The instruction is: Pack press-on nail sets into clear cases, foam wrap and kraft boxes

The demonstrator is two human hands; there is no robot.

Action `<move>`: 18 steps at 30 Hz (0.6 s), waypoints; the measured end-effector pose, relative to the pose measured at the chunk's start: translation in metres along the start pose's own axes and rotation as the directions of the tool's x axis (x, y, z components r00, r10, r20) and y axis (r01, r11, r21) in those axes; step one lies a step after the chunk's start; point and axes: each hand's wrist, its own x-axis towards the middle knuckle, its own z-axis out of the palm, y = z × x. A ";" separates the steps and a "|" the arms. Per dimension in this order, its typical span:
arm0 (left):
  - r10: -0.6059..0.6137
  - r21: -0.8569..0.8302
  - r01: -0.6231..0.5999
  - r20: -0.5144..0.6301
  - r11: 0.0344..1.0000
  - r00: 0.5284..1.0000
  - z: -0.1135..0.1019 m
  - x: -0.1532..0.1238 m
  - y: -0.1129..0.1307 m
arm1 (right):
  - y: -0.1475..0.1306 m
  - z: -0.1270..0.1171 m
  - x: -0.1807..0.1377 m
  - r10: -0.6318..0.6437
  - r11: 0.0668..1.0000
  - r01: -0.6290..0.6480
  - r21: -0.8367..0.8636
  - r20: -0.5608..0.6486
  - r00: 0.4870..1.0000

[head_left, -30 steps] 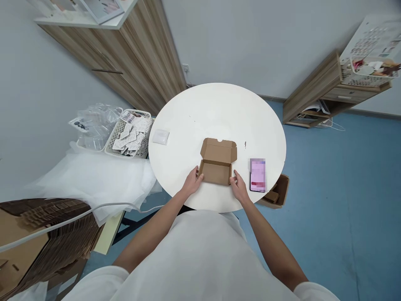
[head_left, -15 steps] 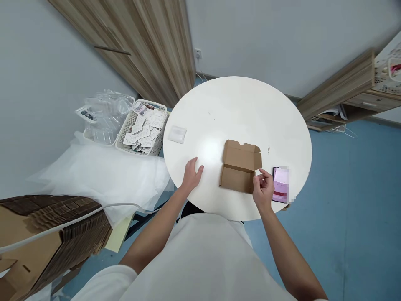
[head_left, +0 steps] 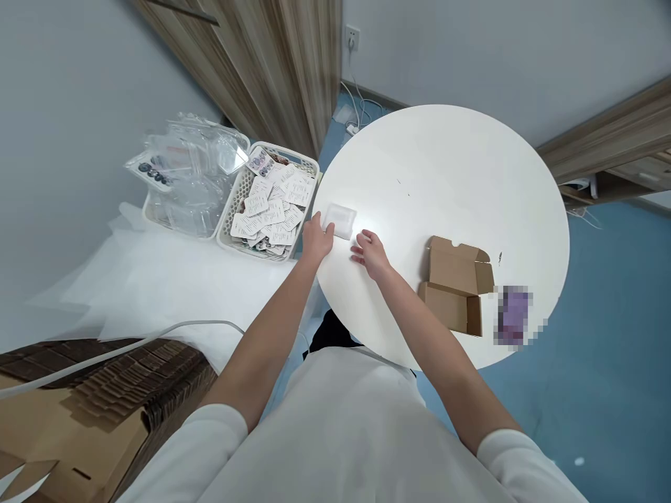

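A small white, partly see-through packet (head_left: 340, 221) lies flat near the left edge of the round white table (head_left: 445, 161). At its lower left corner is my left hand (head_left: 317, 239), thumb and fingers apart, the thumb touching or just over the packet. My right hand (head_left: 372, 255) hovers just right of and below the packet, fingers loosely spread, with nothing in it. To the right stands a small brown cardboard box (head_left: 456, 269) with its lid up; my right forearm passes in front of its left part.
A phone (head_left: 514, 314), blurred out, lies right of the box. Left of the table are a white basket of printed cards (head_left: 272, 209) and a basket of clear plastic packs (head_left: 189, 181). White foam sheets (head_left: 168, 279) and stacked flat cardboard (head_left: 120, 391) sit nearer me.
My right hand has left the box and crossed left toward the packet. My left hand has moved forward to the packet's corner. The view has swung left; box and packet stay put.
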 end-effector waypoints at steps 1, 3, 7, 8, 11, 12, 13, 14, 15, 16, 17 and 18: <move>0.006 0.007 -0.006 0.008 1.000 1.000 0.001 0.005 0.000 | -0.002 0.006 0.007 -0.002 1.000 0.002 -0.001 -0.016 1.000; 0.038 0.020 -0.038 0.005 0.999 0.999 0.002 0.011 0.000 | -0.005 0.014 0.018 -0.029 0.999 0.028 -0.035 -0.030 0.999; 0.086 0.035 -0.085 -0.002 0.996 0.996 0.007 0.016 -0.002 | -0.003 0.020 0.030 -0.083 0.992 0.078 -0.103 -0.047 0.995; 0.091 0.029 -0.091 -0.003 0.995 0.996 0.009 0.015 -0.004 | -0.002 0.020 0.031 -0.095 0.990 0.089 -0.106 -0.054 0.994; 0.098 -0.022 -0.098 -0.004 0.995 0.995 0.013 0.010 -0.007 | 0.007 0.014 0.031 -0.157 0.982 0.148 -0.113 -0.072 0.985; 0.097 -0.047 -0.097 -0.006 0.994 0.995 0.014 0.006 -0.007 | 0.010 0.010 0.029 -0.188 0.976 0.177 -0.124 -0.082 0.979; 0.095 -0.075 -0.095 -0.007 0.993 0.995 0.015 0.000 -0.007 | 0.013 0.006 0.026 -0.219 0.969 0.206 -0.138 -0.093 0.971; 0.090 -0.106 -0.090 -0.012 0.990 0.996 0.015 -0.006 -0.005 | 0.016 0.002 0.022 -0.249 0.961 0.232 -0.151 -0.105 0.963; 0.084 -0.138 -0.086 -0.019 0.987 0.996 0.016 -0.014 -0.003 | 0.018 -0.004 0.017 -0.273 0.954 0.254 -0.161 -0.113 0.955; 0.079 -0.170 -0.083 -0.028 0.982 0.996 0.016 -0.022 0.001 | 0.020 -0.009 0.011 -0.294 0.948 0.274 -0.164 -0.116 0.949; 0.077 -0.203 -0.082 -0.036 0.976 0.996 0.016 -0.032 0.005 | 0.021 -0.016 0.003 -0.313 0.942 0.293 -0.164 -0.113 0.943; 0.078 -0.235 -0.086 -0.043 0.968 0.996 0.017 -0.043 0.010 | 0.022 -0.024 -0.005 -0.334 0.935 0.315 -0.161 -0.108 0.936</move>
